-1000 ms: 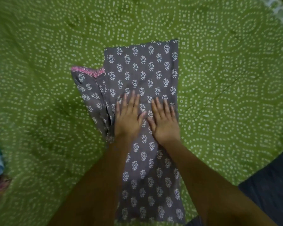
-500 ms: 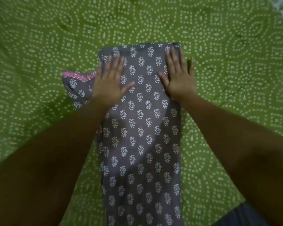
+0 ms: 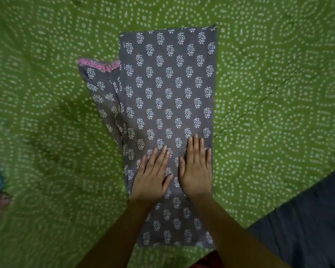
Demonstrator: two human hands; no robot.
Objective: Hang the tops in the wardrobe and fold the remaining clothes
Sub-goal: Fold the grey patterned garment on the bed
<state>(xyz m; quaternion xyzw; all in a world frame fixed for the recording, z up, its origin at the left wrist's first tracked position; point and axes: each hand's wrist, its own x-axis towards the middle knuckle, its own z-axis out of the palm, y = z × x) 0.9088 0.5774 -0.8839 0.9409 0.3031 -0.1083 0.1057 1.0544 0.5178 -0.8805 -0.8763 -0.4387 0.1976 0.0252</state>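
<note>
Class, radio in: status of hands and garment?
Left hand, right hand flat, pressing grey printed garment. Folded lengthwise on green bedspread. Nothing obstructing.

1. Left hand (image 3: 150, 178) lies palm down, fingers straight and slightly spread, thumb out to the right;
2. Right hand (image 3: 196, 171) lies flat beside it, fingers straight and together;
3. Both bare forearms reach up from the bottom edge, converging towards the hands.

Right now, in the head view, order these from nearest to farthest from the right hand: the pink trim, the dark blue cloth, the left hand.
From the right hand:
1. left hand, just beside it.
2. dark blue cloth, lower right.
3. pink trim, far upper left.
</note>
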